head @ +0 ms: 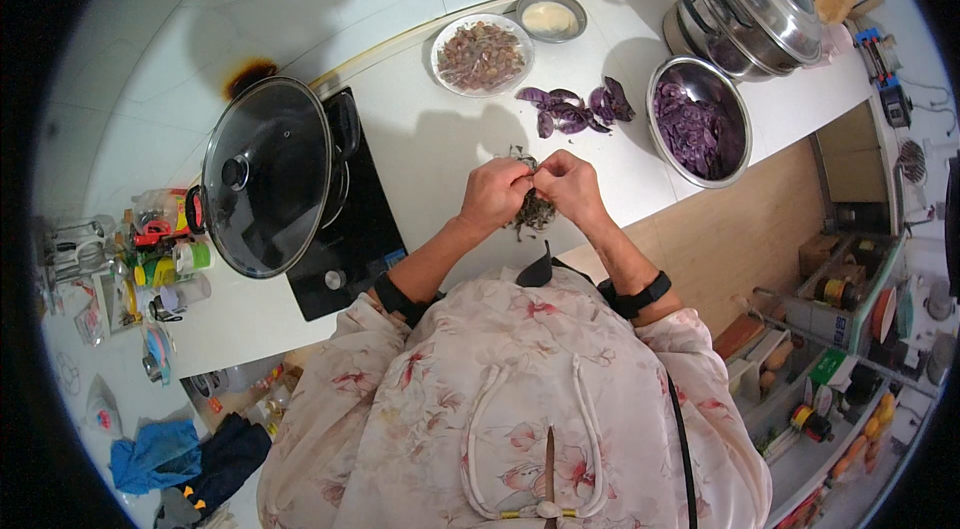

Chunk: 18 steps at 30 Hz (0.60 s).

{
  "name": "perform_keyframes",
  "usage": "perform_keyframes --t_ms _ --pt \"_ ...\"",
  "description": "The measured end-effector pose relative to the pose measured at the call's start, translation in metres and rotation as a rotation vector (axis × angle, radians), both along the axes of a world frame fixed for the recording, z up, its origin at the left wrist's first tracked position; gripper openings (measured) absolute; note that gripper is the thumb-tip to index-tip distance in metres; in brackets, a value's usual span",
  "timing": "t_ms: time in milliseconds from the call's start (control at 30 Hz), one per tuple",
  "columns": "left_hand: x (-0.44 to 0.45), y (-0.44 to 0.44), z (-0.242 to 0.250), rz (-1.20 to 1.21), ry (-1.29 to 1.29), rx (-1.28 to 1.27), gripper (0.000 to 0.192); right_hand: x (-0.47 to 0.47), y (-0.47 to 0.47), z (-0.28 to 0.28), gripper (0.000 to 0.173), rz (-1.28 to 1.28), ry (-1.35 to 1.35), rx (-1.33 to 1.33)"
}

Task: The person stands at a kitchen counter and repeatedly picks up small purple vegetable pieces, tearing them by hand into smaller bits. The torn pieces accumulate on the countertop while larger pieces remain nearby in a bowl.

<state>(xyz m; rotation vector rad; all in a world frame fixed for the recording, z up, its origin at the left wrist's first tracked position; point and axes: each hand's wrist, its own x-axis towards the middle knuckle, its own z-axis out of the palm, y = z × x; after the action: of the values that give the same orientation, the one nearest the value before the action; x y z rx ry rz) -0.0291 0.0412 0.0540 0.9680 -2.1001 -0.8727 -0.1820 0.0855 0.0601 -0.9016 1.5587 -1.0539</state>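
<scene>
My left hand (493, 193) and my right hand (571, 188) meet over the worktop, with thumbs and fingertips pinched together on a small thing mostly hidden by the fingers. It looks like part of a bean pod, though I cannot tell for sure. Under the hands lies a heap of thin green and dark trimmings (536, 214). Several flat purple bean pods (570, 116) lie loose just beyond the hands. To their right, a steel bowl (739, 146) holds many more purple pods (694, 131).
A plate of chopped reddish food under clear film (480, 55) and a metal dish of pale paste (551, 17) stand by the wall. At left, a glass-lidded pan (270, 214) sits on a black cooktop (360, 229). A steel steamer pot (739, 11) stands at back right.
</scene>
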Motion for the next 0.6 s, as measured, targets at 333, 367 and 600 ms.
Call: perform_keyframes --t_ms 333,367,600 --pt "0.003 -0.01 -0.002 0.206 0.382 0.746 0.015 -0.01 0.001 0.005 0.012 -0.08 -0.236 0.047" --pt "0.007 -0.014 -0.003 0.198 0.452 0.779 0.016 -0.012 0.002 0.004 0.013 -0.036 -0.238 0.066" --pt "0.018 -0.024 -0.007 0.245 0.553 0.948 0.016 -0.014 0.005 -0.006 0.025 0.176 -0.059 0.146"
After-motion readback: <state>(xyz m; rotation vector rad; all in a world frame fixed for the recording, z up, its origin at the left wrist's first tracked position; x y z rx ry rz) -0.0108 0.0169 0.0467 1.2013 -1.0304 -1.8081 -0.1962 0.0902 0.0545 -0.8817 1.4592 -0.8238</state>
